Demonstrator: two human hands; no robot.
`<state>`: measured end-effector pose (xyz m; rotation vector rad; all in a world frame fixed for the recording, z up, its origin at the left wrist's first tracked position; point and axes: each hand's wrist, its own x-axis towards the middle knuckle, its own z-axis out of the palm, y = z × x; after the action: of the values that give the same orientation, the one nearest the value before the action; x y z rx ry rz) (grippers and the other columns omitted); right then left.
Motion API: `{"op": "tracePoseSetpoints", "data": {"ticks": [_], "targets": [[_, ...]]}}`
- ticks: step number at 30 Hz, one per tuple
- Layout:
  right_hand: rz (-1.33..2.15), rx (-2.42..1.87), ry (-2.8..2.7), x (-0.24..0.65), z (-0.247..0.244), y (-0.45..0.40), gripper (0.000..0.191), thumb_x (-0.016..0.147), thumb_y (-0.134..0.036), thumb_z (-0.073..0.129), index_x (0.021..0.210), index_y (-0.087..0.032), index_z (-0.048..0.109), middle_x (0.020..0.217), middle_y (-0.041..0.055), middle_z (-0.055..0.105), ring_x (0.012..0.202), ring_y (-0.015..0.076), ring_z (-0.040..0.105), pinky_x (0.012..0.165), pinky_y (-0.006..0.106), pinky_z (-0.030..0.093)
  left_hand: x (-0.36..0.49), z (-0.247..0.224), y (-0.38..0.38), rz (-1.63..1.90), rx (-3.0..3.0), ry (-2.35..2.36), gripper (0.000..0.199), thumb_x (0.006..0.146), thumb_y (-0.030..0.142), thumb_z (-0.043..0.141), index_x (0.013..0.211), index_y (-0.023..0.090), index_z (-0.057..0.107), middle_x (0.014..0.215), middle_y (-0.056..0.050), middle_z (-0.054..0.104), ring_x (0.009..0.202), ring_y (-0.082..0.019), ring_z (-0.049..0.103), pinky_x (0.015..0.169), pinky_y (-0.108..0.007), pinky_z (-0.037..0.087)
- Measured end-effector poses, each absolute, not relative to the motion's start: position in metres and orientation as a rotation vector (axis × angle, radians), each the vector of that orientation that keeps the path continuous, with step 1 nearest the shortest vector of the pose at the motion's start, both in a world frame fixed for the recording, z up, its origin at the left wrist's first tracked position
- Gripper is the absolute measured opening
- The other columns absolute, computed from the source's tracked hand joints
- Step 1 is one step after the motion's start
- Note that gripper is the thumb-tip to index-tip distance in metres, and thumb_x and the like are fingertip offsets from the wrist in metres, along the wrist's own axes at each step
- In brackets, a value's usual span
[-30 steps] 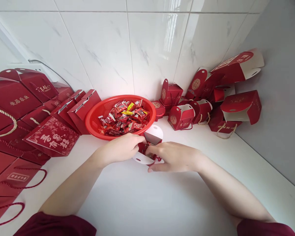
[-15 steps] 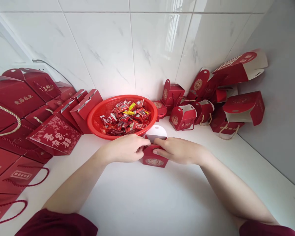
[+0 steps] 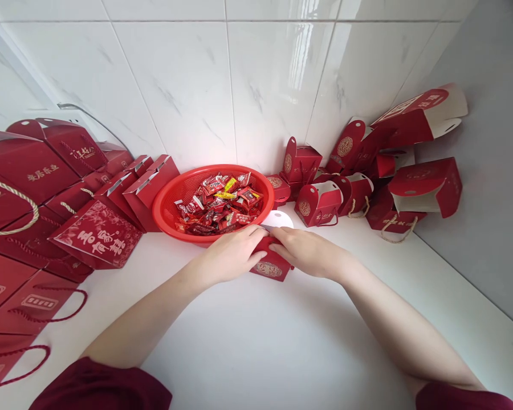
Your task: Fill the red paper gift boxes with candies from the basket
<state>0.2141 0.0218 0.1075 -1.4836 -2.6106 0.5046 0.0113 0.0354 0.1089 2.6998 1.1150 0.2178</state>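
Note:
A small red gift box (image 3: 270, 270) with a gold round emblem stands on the white table in front of the basket. My left hand (image 3: 235, 254) is on its upper left side, thumb against the front and fingers over the top. From the right, my right hand (image 3: 308, 251) holds the top edge, fingers curled at the front panel. Behind the hands the white inner face of a raised end flap (image 3: 281, 218) shows. The box's inside is hidden by my hands. Just beyond it sits a red plastic basket (image 3: 162, 219) holding wrapped candies (image 3: 218, 206).
Stacked red gift boxes with rope handles (image 3: 43, 299) line the left side. Several small red boxes (image 3: 324, 203) stand at the back right, with larger open-flapped boxes (image 3: 427, 182) beside the grey panel (image 3: 474, 228). A tiled wall (image 3: 175, 85) closes off the back.
Both hands have shifted slightly up and forward over the box top, fingers closer together. The box's front flap leans further inward, and the box has moved back a little.

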Motion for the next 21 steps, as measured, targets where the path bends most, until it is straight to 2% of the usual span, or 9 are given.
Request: {"op": "tracePoseSetpoints", "data": {"ticks": [2, 5, 9, 13, 15, 18, 21], "targets": [[0.423, -1.526, -2.62, 0.214, 0.104, 0.024, 0.021, 0.1, -0.024, 0.038, 0.113, -0.017, 0.053, 0.102, 0.0102, 0.066, 0.083, 0.0217, 0.065, 0.062, 0.029, 0.039, 0.012, 0.108, 0.035, 0.206, 2.724, 1.128, 0.031, 0.098, 0.022, 0.042, 0.129, 0.021, 0.049, 0.127, -0.009, 0.059, 0.11, -0.025, 0.062, 0.09, -0.036, 0.05], [0.196, -1.589, -2.587, 0.215, 0.099, 0.03, 0.019, 0.091, -0.016, 0.049, 0.109, -0.015, 0.054, 0.11, 0.0124, 0.063, 0.09, 0.0245, 0.064, 0.062, 0.029, 0.039, 0.014, 0.109, 0.032, 0.207, 2.788, 1.14, 0.034, 0.097, 0.017, 0.041, 0.13, 0.022, 0.05, 0.129, -0.008, 0.059, 0.115, -0.024, 0.061, 0.093, -0.035, 0.05], [0.22, -1.568, -2.304, 0.221, 0.092, 0.045, 0.018, 0.092, -0.028, 0.053, 0.106, -0.018, 0.055, 0.116, 0.0103, 0.061, 0.096, 0.0233, 0.063, 0.068, 0.029, 0.044, 0.015, 0.109, 0.029, 0.239, 2.796, 1.155, 0.039, 0.096, 0.024, 0.05, 0.135, 0.021, 0.047, 0.137, -0.008, 0.056, 0.121, -0.024, 0.058, 0.098, -0.036, 0.049], [0.4, -1.636, -2.074, 0.231, 0.084, 0.066, 0.038, 0.098, -0.04, 0.043, 0.127, -0.017, 0.051, 0.127, 0.015, 0.059, 0.108, 0.0258, 0.062, 0.082, 0.034, 0.046, 0.012, 0.107, 0.031, 0.178, 2.74, 1.117, 0.039, 0.095, 0.03, 0.055, 0.132, 0.018, 0.053, 0.137, -0.009, 0.057, 0.122, -0.025, 0.057, 0.104, -0.037, 0.046], [0.58, -1.628, -2.08, 0.236, 0.083, 0.072, 0.043, 0.1, -0.041, 0.04, 0.133, -0.016, 0.05, 0.119, 0.0139, 0.065, 0.105, 0.0244, 0.063, 0.084, 0.034, 0.046, 0.012, 0.105, 0.033, 0.149, 2.748, 1.078, 0.039, 0.096, 0.032, 0.054, 0.132, 0.017, 0.055, 0.136, -0.01, 0.058, 0.122, -0.026, 0.058, 0.104, -0.037, 0.045], [0.707, -1.517, -2.127, 0.244, 0.092, 0.072, 0.04, 0.1, -0.043, 0.038, 0.117, -0.017, 0.062, 0.097, 0.0079, 0.07, 0.086, 0.0201, 0.064, 0.078, 0.032, 0.046, 0.011, 0.107, 0.035, 0.159, 2.75, 1.043, 0.035, 0.099, 0.035, 0.047, 0.125, 0.018, 0.062, 0.134, -0.009, 0.06, 0.121, -0.025, 0.059, 0.104, -0.036, 0.044], [0.929, -1.314, -2.214, 0.249, 0.108, 0.063, 0.044, 0.099, -0.047, 0.037, 0.094, -0.016, 0.067, 0.086, 0.0059, 0.068, 0.076, 0.017, 0.062, 0.074, 0.03, 0.047, 0.01, 0.111, 0.035, 0.141, 2.717, 1.006, 0.029, 0.098, 0.033, 0.05, 0.118, 0.02, 0.067, 0.134, -0.006, 0.061, 0.119, -0.024, 0.06, 0.104, -0.034, 0.044]]}}
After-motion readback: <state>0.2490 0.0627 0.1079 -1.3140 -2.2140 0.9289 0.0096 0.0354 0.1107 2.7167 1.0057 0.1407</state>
